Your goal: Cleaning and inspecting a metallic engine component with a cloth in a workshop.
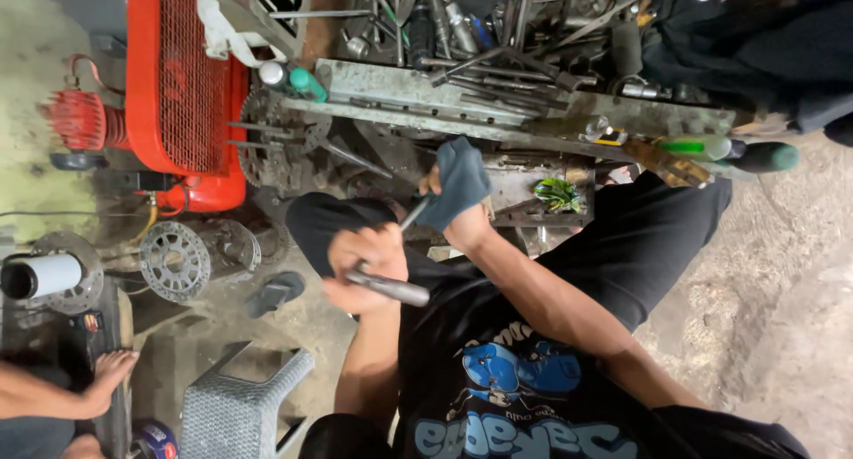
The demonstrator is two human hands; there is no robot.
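Observation:
My left hand [362, 262] is closed around the thick handle of a grey metal tool [391, 288], held over my lap. A thin shiny shaft [412, 215] runs up from that hand toward my right hand [464, 221]. The right hand grips a blue-grey cloth [460, 180] wrapped over the shaft's far end. Both hands are close together, just in front of a metal workbench edge [462, 112]. I am seated, with my knees in black trousers on either side of the hands.
A red air compressor [182, 77] stands at left, with gear wheels [175, 260] and discs on the dirty floor. Piled tools [498, 23] and green-capped bottles [306, 83] lie on the bench. A grey plastic stool [240, 406] and another person's bare foot [108, 375] are at lower left.

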